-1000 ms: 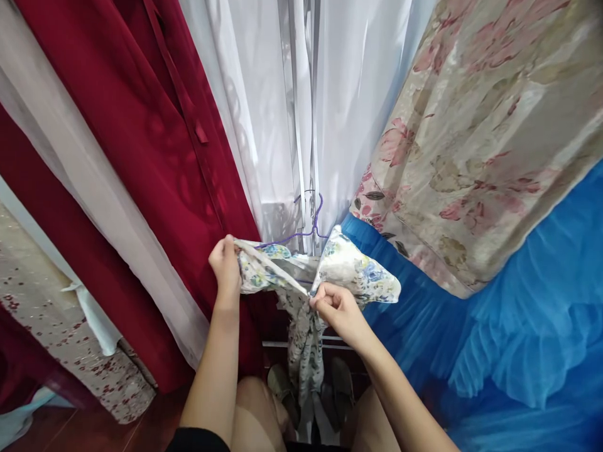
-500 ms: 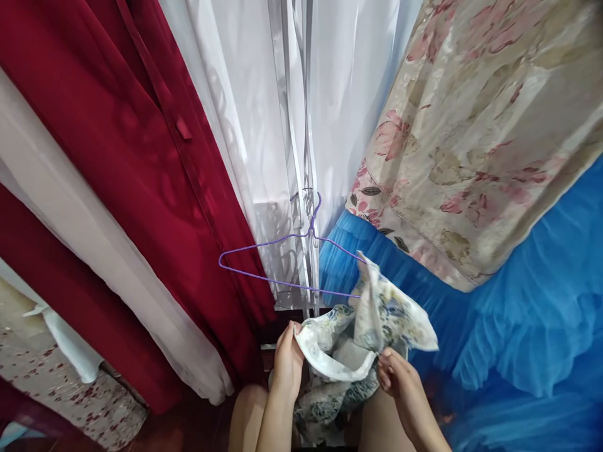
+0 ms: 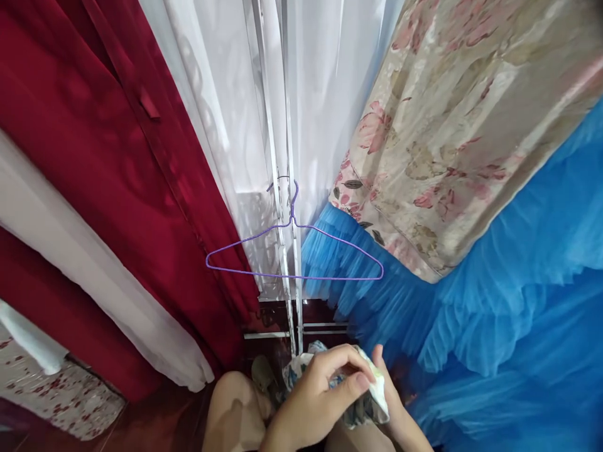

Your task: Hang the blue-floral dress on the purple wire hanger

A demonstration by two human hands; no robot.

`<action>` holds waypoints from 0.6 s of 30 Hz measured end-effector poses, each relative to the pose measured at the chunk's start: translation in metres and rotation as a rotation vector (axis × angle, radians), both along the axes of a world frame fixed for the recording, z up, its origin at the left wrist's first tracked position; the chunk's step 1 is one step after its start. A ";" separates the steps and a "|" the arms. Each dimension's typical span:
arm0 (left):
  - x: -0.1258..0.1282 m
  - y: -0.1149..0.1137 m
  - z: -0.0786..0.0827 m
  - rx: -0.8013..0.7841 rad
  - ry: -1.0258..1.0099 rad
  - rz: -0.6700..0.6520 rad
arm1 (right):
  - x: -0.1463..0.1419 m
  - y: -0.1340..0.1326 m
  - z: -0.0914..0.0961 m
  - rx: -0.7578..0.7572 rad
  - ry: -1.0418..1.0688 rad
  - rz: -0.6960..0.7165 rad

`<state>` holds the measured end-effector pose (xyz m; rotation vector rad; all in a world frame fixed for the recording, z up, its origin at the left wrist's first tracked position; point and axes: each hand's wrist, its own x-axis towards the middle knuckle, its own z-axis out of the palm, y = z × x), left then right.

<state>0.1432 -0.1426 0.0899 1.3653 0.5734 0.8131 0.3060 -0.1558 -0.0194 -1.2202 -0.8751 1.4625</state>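
A white garment with a blue-green floral print (image 3: 377, 392) lies gathered low over my lap, mostly hidden behind my hands. My left hand (image 3: 320, 395) reaches across it, thumb and fingers closed on its pale edge. Against the right side of the same cloth is my right hand (image 3: 396, 405), thumb raised; its fingers are largely covered by the fabric, which it appears to grip. In front of me a bare purple wire hanger (image 3: 264, 274) hangs by its hook at a white metal stand (image 3: 285, 251), apart from both hands.
Long red cloth (image 3: 141, 157) and a pale strip (image 3: 108, 276) hang on the left. White cloth (image 3: 320, 94) hangs behind the stand. At right are a pink-flowered beige cloth (image 3: 438, 150) and blue ruffled tulle (image 3: 471, 333). My bent knee (image 3: 235, 402) is at the bottom.
The floral garment has come off the hanger's right arm and dropped toward my lap. My left hand has crossed rightward, close to my right hand. The view has shifted slightly.
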 end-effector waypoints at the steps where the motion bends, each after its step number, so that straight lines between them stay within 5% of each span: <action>1: -0.008 0.003 0.004 -0.013 0.024 -0.015 | -0.003 -0.001 0.002 -0.029 0.059 0.067; 5: -0.041 0.022 0.002 0.172 0.214 0.069 | -0.024 -0.010 0.012 -0.082 0.281 0.366; 9: -0.070 0.027 -0.029 0.206 0.400 -0.195 | -0.033 -0.014 0.035 -0.122 0.408 0.612; 13: -0.113 0.026 -0.062 0.176 0.617 -0.373 | -0.005 0.001 0.081 -0.012 0.223 0.740; 18: -0.183 0.061 -0.065 0.327 0.819 -0.211 | 0.028 0.037 0.142 0.229 -0.086 0.781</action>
